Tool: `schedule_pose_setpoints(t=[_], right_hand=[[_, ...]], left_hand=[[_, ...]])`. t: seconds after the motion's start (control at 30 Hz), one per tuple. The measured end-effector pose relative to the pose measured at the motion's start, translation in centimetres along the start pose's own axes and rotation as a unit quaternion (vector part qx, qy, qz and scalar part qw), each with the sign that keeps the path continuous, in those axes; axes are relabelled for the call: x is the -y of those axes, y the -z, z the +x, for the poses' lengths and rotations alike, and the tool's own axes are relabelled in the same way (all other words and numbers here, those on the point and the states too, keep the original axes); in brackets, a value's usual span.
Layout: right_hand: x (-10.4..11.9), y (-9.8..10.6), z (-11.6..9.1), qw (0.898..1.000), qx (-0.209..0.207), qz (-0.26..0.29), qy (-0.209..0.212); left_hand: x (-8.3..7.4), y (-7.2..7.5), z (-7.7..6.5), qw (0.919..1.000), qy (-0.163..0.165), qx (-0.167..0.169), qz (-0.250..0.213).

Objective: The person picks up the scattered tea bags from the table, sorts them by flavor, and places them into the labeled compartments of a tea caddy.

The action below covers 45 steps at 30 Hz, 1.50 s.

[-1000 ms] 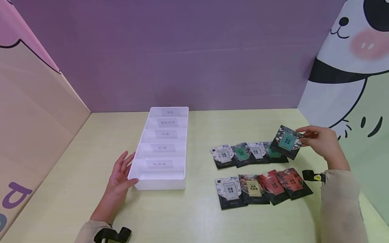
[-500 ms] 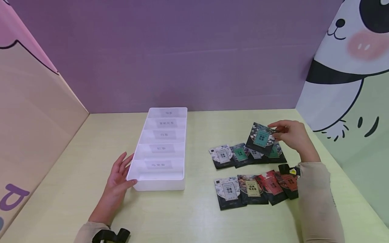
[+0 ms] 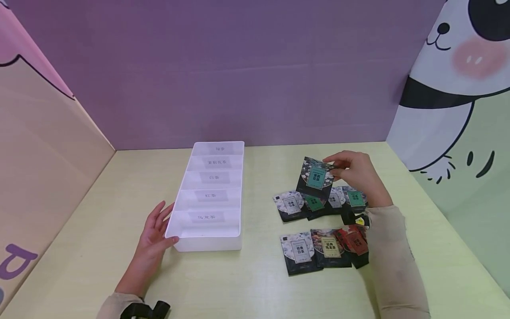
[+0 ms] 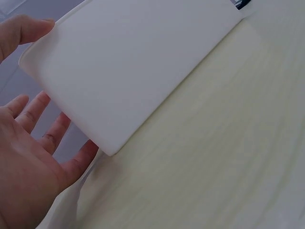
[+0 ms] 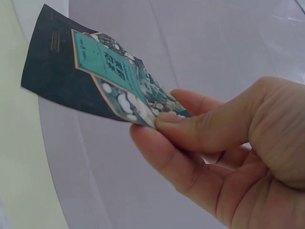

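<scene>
In the head view, my right hand point(image 3: 354, 175) pinches a dark tea packet with a teal label point(image 3: 316, 178) by its right edge, over the back row of packets. The right wrist view shows that tea packet point(image 5: 102, 67) between thumb and fingers, its label facing up. My left hand point(image 3: 153, 239) rests at the near left corner of a white divided box point(image 3: 209, 243). Its thumb point(image 4: 35, 29) touches the rim, and the other fingers point(image 4: 57, 133) spread straight along the adjoining side. Printed labels in Chinese mark the box's several compartments.
A back row of tea packets point(image 3: 290, 204) lies right of the box, partly covered by the held packet. A front row of packets point(image 3: 300, 252) lies nearer, its right end hidden by the right sleeve point(image 3: 392, 261). A purple wall point(image 3: 255, 79) closes off the back.
My right hand has carried the teal-labelled tea packet leftward, from the right end of the back row to above its left part. The left hand stays at the box corner.
</scene>
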State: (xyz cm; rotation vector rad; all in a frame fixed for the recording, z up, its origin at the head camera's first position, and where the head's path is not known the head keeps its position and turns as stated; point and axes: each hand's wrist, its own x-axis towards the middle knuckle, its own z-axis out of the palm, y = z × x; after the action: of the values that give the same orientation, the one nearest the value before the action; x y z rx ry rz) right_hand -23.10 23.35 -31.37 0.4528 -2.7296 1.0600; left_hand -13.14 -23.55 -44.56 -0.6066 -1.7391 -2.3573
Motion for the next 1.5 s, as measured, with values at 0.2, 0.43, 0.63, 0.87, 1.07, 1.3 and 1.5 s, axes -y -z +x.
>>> schedule_pose_setpoints(t=[0.2, 0.43, 0.63, 0.87, 1.07, 1.3, 1.5], right_hand=[[1.2, -0.9, 0.6, 1.000, 0.003, 0.023, 0.017], [2.3, -2.5, 1.5, 0.998, 0.014, 0.048, 0.035], [3.3, -4.0, 2.1, 0.997, 0.034, 0.049, 0.041], [4.8, -5.0, 2.3, 0.996, 0.042, 0.057, 0.053], [6.2, -5.9, 2.9, 0.995, 0.047, 0.047, 0.078], [8.2, -6.7, 4.1, 0.991, 0.057, 0.042, 0.115], [9.2, -7.5, 4.9, 0.990, 0.064, 0.042, 0.121]], left_hand=[[-0.1, -0.1, 0.0, 1.0000, -0.006, 0.003, 0.000], [-0.1, -0.1, 0.0, 0.9999, -0.012, 0.003, -0.001], [0.0, -0.1, -0.1, 0.9997, -0.021, 0.008, -0.006], [0.1, -0.1, 0.0, 0.9997, -0.023, 0.010, -0.003], [0.1, 0.0, 0.1, 0.9998, -0.019, 0.011, 0.001], [0.1, 0.3, 0.1, 0.9998, -0.019, 0.010, 0.000], [0.4, 0.3, 0.0, 0.9998, -0.016, 0.010, 0.001]])
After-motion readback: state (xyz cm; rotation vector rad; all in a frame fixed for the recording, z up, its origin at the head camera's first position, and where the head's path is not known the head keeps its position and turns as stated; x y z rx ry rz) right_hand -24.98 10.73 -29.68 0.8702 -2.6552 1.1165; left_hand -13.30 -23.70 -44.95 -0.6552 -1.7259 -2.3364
